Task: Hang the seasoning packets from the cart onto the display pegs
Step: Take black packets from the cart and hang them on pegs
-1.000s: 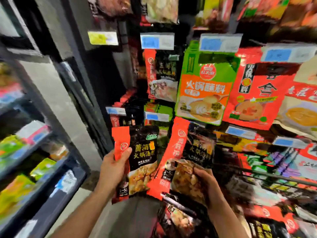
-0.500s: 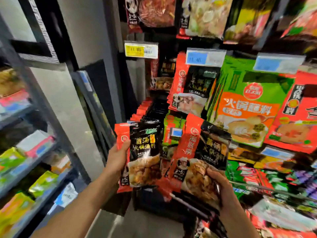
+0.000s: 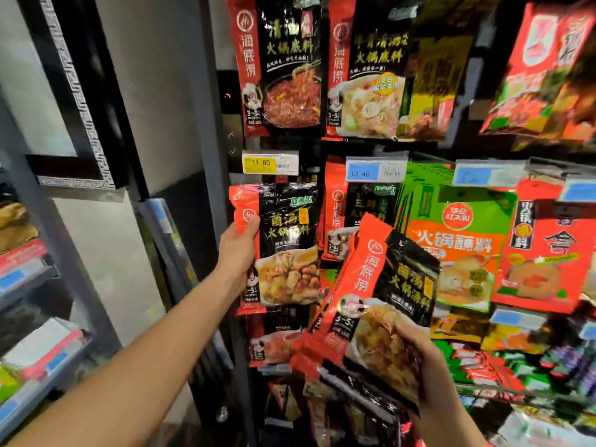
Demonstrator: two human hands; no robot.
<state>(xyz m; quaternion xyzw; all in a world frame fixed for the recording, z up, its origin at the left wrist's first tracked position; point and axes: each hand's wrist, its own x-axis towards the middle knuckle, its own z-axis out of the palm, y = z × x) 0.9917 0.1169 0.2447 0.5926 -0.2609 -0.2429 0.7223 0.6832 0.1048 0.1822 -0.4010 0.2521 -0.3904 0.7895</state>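
Observation:
My left hand (image 3: 240, 250) grips a red-and-black seasoning packet (image 3: 283, 246) by its left edge and holds it upright just below the yellow price tag (image 3: 269, 162) on the leftmost peg column. My right hand (image 3: 425, 366) holds a stack of the same red-and-black packets (image 3: 380, 285) from below, tilted to the right, lower and nearer to me. The peg itself is hidden behind the tag and the raised packet.
Hanging packets fill the display: red-and-black ones above (image 3: 280, 66), a green-and-orange pack (image 3: 461, 246) and red packs (image 3: 548, 250) to the right. A grey pillar (image 3: 180, 108) stands left of the display. Shelves with goods (image 3: 32, 350) run along the far left.
My left hand has raised its packet up to the peg under the yellow tag. The right hand's stack rose too, and my view tilted upward toward the upper rows.

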